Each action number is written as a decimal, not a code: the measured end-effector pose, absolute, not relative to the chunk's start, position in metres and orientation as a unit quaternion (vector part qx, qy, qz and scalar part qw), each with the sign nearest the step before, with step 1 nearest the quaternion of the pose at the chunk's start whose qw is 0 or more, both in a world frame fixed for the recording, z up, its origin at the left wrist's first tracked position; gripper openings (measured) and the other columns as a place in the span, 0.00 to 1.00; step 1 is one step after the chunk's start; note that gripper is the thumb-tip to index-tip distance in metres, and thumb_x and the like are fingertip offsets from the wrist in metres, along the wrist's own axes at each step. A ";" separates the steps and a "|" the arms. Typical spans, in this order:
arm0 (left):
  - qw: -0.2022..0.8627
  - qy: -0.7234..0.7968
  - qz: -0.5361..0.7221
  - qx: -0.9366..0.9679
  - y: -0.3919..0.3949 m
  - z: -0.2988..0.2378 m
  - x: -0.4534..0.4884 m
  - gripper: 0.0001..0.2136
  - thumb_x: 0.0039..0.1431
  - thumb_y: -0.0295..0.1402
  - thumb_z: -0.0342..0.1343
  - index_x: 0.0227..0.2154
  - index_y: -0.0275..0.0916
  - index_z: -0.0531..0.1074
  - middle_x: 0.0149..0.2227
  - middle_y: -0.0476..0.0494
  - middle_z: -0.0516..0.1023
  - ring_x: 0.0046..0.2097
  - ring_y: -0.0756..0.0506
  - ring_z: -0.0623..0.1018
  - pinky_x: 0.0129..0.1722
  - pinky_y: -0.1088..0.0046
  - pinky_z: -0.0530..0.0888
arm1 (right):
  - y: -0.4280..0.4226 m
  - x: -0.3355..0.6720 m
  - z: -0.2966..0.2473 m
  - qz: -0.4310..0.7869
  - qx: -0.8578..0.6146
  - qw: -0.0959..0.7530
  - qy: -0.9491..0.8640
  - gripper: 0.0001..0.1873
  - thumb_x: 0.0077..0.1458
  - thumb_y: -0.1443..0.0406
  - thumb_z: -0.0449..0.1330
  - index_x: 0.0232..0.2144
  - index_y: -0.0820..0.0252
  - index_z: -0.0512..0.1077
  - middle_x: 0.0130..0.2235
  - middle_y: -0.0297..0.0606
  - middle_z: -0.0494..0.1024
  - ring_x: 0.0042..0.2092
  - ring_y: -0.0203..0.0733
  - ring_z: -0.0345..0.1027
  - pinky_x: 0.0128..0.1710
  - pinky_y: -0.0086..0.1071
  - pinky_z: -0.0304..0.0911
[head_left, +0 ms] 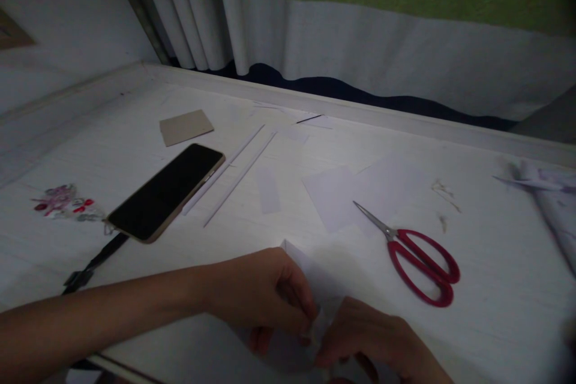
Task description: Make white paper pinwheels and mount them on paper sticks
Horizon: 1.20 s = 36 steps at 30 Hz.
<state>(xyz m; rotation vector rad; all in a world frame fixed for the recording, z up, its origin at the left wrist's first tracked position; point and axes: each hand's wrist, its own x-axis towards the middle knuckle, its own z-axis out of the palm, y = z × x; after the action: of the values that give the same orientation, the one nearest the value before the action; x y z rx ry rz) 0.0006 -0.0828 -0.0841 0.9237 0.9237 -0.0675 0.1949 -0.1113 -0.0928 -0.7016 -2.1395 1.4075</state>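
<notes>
My left hand comes in from the left near the table's front edge, its fingertips pinched on a piece of white paper. Part of the paper sticks up behind that hand; the rest is mostly hidden. Close beside it, my right hand is closed too, thumb and finger pressed against the paper from the right. A pale, thin bit shows between the two sets of fingertips, too blurred to name. Red-handled scissors lie to the right of my hands, blades pointing back and left, partly over a paper sheet.
A phone with a strap and charms lies left. Two white paper sticks are beside it, with a cardboard piece behind. Twine scraps lie right. A curtain hangs beyond the table's raised back edge.
</notes>
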 end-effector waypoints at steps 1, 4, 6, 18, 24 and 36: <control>0.791 0.432 -0.030 0.432 -0.083 -0.084 0.001 0.05 0.44 0.25 0.54 0.26 0.36 0.72 0.21 0.55 0.71 0.13 0.59 0.65 0.09 0.88 0.64 | -0.111 0.195 -0.094 0.516 -0.262 0.243 -0.778 0.05 0.45 0.66 0.62 0.28 0.63 0.73 0.26 0.40 0.76 0.27 0.34 0.66 0.24 0.24 0.61; 0.783 0.433 -0.025 0.446 -0.084 -0.082 0.001 0.04 0.45 0.25 0.53 0.26 0.37 0.72 0.18 0.57 0.69 0.12 0.59 0.64 0.10 0.89 0.64 | -0.110 0.195 -0.096 0.524 -0.256 0.247 -0.774 0.06 0.46 0.65 0.60 0.28 0.63 0.73 0.24 0.40 0.76 0.27 0.35 0.67 0.24 0.24 0.61; 0.771 0.431 -0.020 0.468 -0.084 -0.081 0.000 0.04 0.45 0.26 0.54 0.26 0.37 0.71 0.16 0.57 0.67 0.12 0.59 0.63 0.10 0.89 0.63 | -0.109 0.194 -0.096 0.524 -0.264 0.245 -0.771 0.06 0.47 0.65 0.60 0.28 0.63 0.74 0.24 0.40 0.76 0.27 0.35 0.67 0.25 0.25 0.61; 0.721 0.432 -0.010 0.541 -0.087 -0.078 -0.003 0.07 0.47 0.30 0.51 0.30 0.38 0.71 0.21 0.53 0.69 0.15 0.58 0.64 0.11 0.88 0.62 | -0.110 0.191 -0.094 0.524 -0.280 0.246 -0.766 0.05 0.42 0.69 0.63 0.26 0.65 0.74 0.24 0.40 0.75 0.26 0.34 0.66 0.23 0.23 0.61; 0.731 0.433 -0.012 0.527 -0.085 -0.079 -0.001 0.06 0.47 0.28 0.51 0.28 0.37 0.71 0.19 0.56 0.67 0.14 0.59 0.63 0.12 0.88 0.63 | -0.111 0.191 -0.094 0.515 -0.294 0.240 -0.769 0.05 0.43 0.68 0.62 0.27 0.60 0.73 0.25 0.36 0.76 0.24 0.32 0.65 0.22 0.23 0.60; 0.716 0.439 -0.008 0.543 -0.086 -0.082 -0.001 0.06 0.46 0.28 0.51 0.28 0.37 0.71 0.17 0.56 0.66 0.13 0.58 0.63 0.12 0.88 0.62 | -0.111 0.192 -0.096 0.524 -0.317 0.242 -0.753 0.05 0.42 0.68 0.63 0.27 0.61 0.73 0.24 0.36 0.75 0.24 0.32 0.64 0.20 0.23 0.59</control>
<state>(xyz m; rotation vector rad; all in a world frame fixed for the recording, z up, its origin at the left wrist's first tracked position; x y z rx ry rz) -0.0007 -0.0864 -0.0816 1.2017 0.9716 -0.0175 0.1920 -0.1108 -0.0962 -0.8669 -2.0582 1.4312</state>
